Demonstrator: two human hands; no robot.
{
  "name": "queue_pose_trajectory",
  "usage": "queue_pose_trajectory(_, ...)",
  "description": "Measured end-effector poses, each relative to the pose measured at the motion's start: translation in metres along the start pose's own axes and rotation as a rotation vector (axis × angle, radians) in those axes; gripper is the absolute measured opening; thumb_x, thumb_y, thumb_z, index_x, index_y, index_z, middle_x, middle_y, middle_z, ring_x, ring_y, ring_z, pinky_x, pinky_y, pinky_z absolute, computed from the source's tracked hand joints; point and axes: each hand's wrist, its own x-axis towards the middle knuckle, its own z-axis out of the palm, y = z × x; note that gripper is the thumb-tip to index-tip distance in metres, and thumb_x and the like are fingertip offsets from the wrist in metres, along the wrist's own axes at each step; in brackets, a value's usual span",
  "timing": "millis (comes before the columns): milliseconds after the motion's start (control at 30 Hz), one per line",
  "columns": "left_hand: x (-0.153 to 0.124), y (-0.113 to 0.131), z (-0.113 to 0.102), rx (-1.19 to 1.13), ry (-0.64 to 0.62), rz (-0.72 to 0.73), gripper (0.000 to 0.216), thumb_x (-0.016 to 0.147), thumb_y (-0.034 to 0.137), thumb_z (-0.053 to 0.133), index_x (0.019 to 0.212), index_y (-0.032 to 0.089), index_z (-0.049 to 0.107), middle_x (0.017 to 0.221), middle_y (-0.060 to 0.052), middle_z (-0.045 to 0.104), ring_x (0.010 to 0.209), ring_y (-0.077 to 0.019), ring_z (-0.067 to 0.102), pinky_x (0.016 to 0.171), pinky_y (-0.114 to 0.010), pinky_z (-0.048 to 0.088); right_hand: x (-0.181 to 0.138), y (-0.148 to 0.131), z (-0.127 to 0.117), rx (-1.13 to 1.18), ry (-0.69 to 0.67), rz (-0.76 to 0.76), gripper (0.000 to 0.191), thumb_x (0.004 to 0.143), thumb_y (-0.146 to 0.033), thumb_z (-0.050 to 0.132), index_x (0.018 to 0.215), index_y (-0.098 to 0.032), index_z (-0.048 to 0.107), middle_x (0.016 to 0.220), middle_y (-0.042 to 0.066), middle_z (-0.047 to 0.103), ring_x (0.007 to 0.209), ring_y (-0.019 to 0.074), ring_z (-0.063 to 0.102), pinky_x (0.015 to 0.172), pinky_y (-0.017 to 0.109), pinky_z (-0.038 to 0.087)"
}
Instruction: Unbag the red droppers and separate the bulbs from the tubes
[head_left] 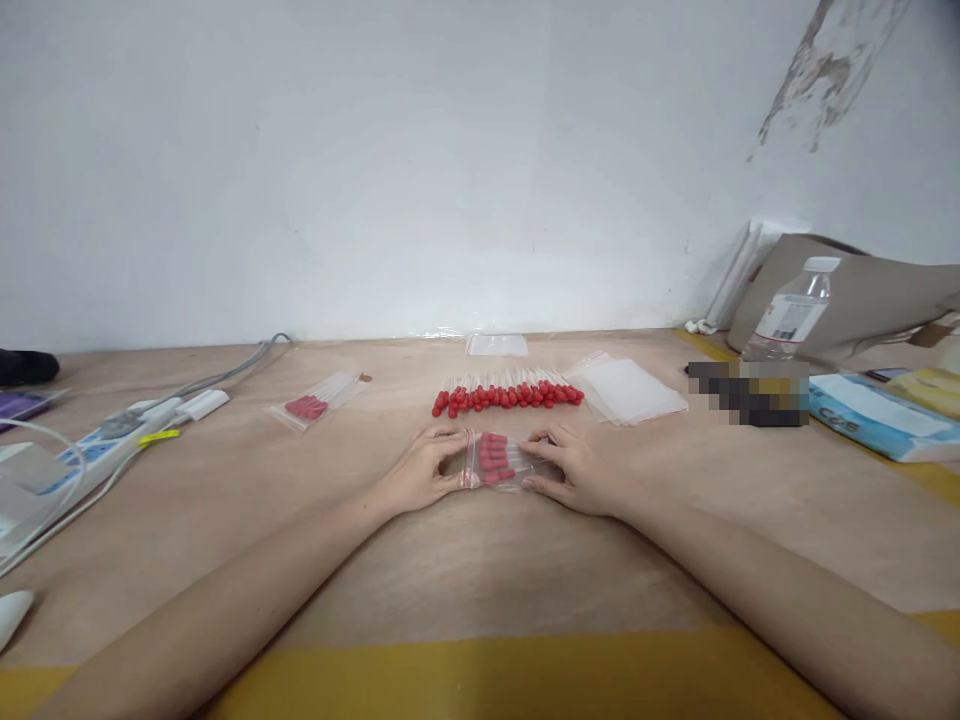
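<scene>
A small clear zip bag (495, 461) with several red-tipped swabs inside lies on the wooden table (480, 570) between my hands. My left hand (420, 470) pinches the bag's left end at its red seal strip, fingers closed. My right hand (574, 468) grips the bag's right end, fingers curled on it. Just beyond the bag lies a row of loose red-tipped swabs (508, 393). A stack of empty clear bags (630, 390) sits to the right of that row. A filled bag of swabs (315, 402) lies farther left.
A power strip with cables (120, 435) lies at the left. Another clear bag (496, 344) rests by the wall. A water bottle (791, 312), brown cardboard (870, 290) and a blue-white packet (877, 415) stand at the right. Yellow tape (480, 680) edges the table front.
</scene>
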Motion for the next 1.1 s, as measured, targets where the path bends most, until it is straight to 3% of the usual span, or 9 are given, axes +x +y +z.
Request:
queue_pose_trajectory(200, 0.008, 0.002, 0.006, -0.163, 0.1, -0.015, 0.025, 0.081, 0.038, 0.054, 0.096, 0.022, 0.066, 0.091, -0.004, 0.065, 0.084, -0.0167, 0.056, 0.081, -0.031, 0.042, 0.001, 0.0, 0.005, 0.023, 0.041, 0.011, 0.035, 0.083, -0.036, 0.049, 0.114, -0.02, 0.054, 0.105, 0.009, 0.052, 0.093, 0.0197, 0.05, 0.083, 0.037, 0.042)
queue_pose_trajectory(400, 0.011, 0.011, 0.01, -0.285, -0.016, -0.085, 0.035, 0.076, 0.041, 0.059, 0.103, 0.019, 0.062, 0.089, -0.004, 0.06, 0.077, -0.0148, 0.056, 0.068, -0.025, 0.044, 0.004, -0.001, 0.01, -0.013, 0.098, 0.066, 0.032, 0.082, -0.035, 0.05, 0.11, -0.02, 0.057, 0.101, 0.008, 0.054, 0.091, 0.0198, 0.052, 0.082, 0.037, 0.043)
queue_pose_trajectory(600, 0.011, 0.021, 0.004, -0.132, -0.034, 0.029, 0.031, 0.078, 0.034, 0.057, 0.106, 0.02, 0.058, 0.096, -0.004, 0.058, 0.087, -0.0163, 0.054, 0.077, -0.027, 0.043, 0.006, -0.004, 0.013, -0.029, 0.133, 0.106, 0.031, 0.082, -0.035, 0.05, 0.107, -0.019, 0.058, 0.098, 0.009, 0.054, 0.091, 0.0211, 0.052, 0.08, 0.038, 0.044)
queue_pose_trajectory(700, 0.01, 0.023, 0.007, 0.024, -0.011, 0.077, 0.018, 0.083, 0.023, 0.047, 0.096, 0.016, 0.056, 0.094, -0.007, 0.056, 0.086, -0.0172, 0.052, 0.077, -0.028, 0.043, 0.006, -0.003, 0.014, -0.015, 0.147, 0.098, 0.03, 0.082, -0.034, 0.05, 0.106, -0.019, 0.058, 0.097, 0.009, 0.055, 0.091, 0.0208, 0.053, 0.08, 0.038, 0.044)
queue_pose_trajectory(833, 0.009, 0.023, 0.012, 0.16, 0.001, 0.079, 0.02, 0.088, 0.02, 0.032, 0.09, 0.015, 0.051, 0.092, -0.008, 0.053, 0.084, -0.0174, 0.051, 0.077, -0.03, 0.043, 0.006, -0.001, 0.014, 0.002, 0.143, 0.083, 0.03, 0.083, -0.034, 0.049, 0.107, -0.02, 0.058, 0.097, 0.008, 0.055, 0.089, 0.0198, 0.054, 0.08, 0.037, 0.044)
queue_pose_trajectory(1100, 0.011, 0.028, 0.011, 0.112, -0.048, 0.009, 0.007, 0.079, 0.015, 0.044, 0.085, 0.017, 0.043, 0.088, -0.006, 0.05, 0.082, -0.0183, 0.048, 0.074, -0.031, 0.043, 0.006, -0.003, 0.013, -0.027, 0.137, 0.102, 0.03, 0.082, -0.032, 0.05, 0.107, -0.02, 0.058, 0.099, 0.008, 0.055, 0.09, 0.0201, 0.053, 0.081, 0.037, 0.043)
